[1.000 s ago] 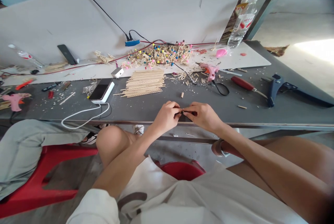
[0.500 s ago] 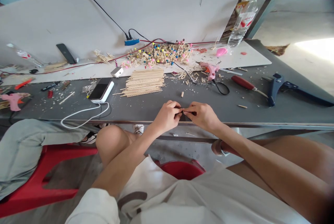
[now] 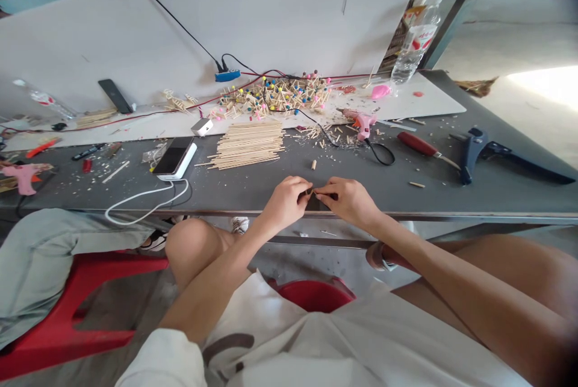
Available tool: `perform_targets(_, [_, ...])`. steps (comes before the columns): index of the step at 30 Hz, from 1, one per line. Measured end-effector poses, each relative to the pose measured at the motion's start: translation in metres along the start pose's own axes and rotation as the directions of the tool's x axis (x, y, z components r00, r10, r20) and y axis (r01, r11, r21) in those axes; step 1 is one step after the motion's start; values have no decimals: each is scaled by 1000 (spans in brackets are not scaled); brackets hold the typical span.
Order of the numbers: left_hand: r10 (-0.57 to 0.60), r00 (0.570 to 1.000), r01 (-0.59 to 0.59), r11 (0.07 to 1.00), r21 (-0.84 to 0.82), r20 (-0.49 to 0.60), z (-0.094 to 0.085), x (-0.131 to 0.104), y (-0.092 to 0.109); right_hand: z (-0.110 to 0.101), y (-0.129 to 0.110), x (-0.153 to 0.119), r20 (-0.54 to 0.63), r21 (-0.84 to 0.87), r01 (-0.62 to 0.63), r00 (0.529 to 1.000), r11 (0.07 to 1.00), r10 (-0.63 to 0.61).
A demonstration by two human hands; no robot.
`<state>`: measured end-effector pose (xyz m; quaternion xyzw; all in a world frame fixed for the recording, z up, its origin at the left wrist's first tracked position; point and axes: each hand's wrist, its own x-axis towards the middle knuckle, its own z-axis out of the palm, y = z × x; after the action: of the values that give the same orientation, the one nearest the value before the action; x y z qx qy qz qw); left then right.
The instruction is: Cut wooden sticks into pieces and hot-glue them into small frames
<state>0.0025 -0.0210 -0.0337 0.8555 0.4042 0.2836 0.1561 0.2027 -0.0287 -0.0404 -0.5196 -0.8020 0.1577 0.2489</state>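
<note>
Close to the front edge of the grey table (image 3: 244, 191), my left hand (image 3: 289, 199) and my right hand (image 3: 348, 200) meet fingertip to fingertip. Thumb and forefinger are pinched on each. Something small and thin seems to sit between them, too small and covered to make out. Just beyond my fingers lies a short wooden stub (image 3: 313, 165). A bundle of thin wooden sticks (image 3: 250, 145) lies farther left, with a heap of short sticks tipped with coloured balls (image 3: 282, 95) behind it.
At right are a pink glue gun (image 3: 362, 122), a red-handled tool (image 3: 418, 143), dark blue cutters (image 3: 472, 152) and a water bottle (image 3: 413, 50). To the left stands a white device with a dark screen (image 3: 176, 158) and its cable (image 3: 144, 200). A seated person's leg (image 3: 67, 248) is beside me.
My fingertips have shifted slightly, and a little more gap shows between my thumbs and forefingers. The whole view has moved a touch; things on the table stay as they were.
</note>
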Motion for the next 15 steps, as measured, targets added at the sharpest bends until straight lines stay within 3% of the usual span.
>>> perform_targets(6, [-51, 999, 51, 998, -26, 18, -8, 1, -2, -3, 1, 0, 17, 82, -30, 999, 996, 29])
perform_targets(15, [-55, 999, 55, 998, -9, 0, -4, 2, -3, -4, -2, 1, 19, 93, -38, 999, 995, 36])
